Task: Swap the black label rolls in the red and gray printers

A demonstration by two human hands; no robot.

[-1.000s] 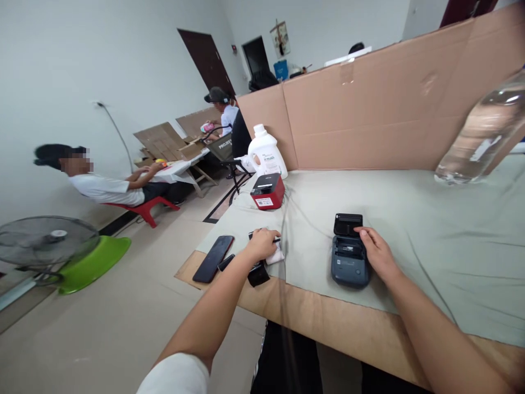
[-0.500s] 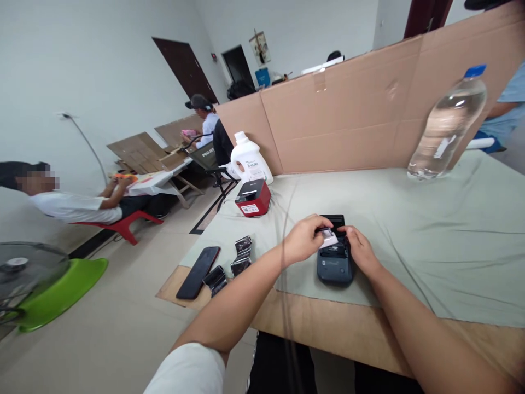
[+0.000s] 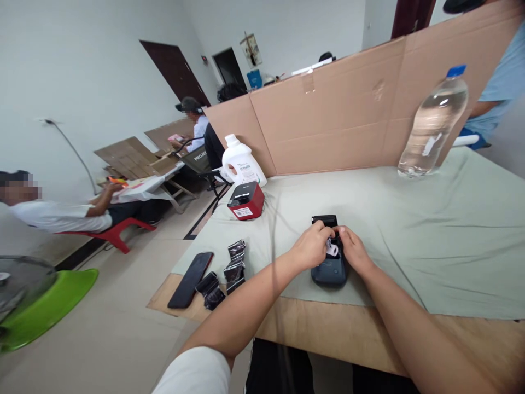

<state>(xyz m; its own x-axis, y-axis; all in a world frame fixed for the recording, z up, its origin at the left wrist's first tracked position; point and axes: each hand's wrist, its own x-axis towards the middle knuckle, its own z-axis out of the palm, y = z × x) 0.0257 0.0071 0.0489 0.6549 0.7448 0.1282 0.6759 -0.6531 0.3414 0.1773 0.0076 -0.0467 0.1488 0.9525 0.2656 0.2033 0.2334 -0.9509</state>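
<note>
A small dark portable label printer [image 3: 328, 275] lies on the cloth-covered table, its lid raised at the far side. Pinched in my left hand [image 3: 314, 245] is a small pale paper roll [image 3: 332, 250], held down at the printer's open compartment. My fingers partly cover the roll. On the right, my right hand [image 3: 355, 250] has its fingertips closed on the printer's edge near the lid hinge; the exact grip there is hidden.
Left on the table are a black phone [image 3: 190, 279], crumpled black wrappers [image 3: 235, 273], a red-and-black box-shaped device [image 3: 247, 201] and a white jug [image 3: 244, 164]. A water bottle [image 3: 430, 126] stands before the cardboard partition [image 3: 328, 126]. Other people sit beyond.
My left hand has lowered the pale roll toward the printer's compartment, and the roll has turned so its end shows. My right hand stays at the printer's right side. The view has shifted slightly.
</note>
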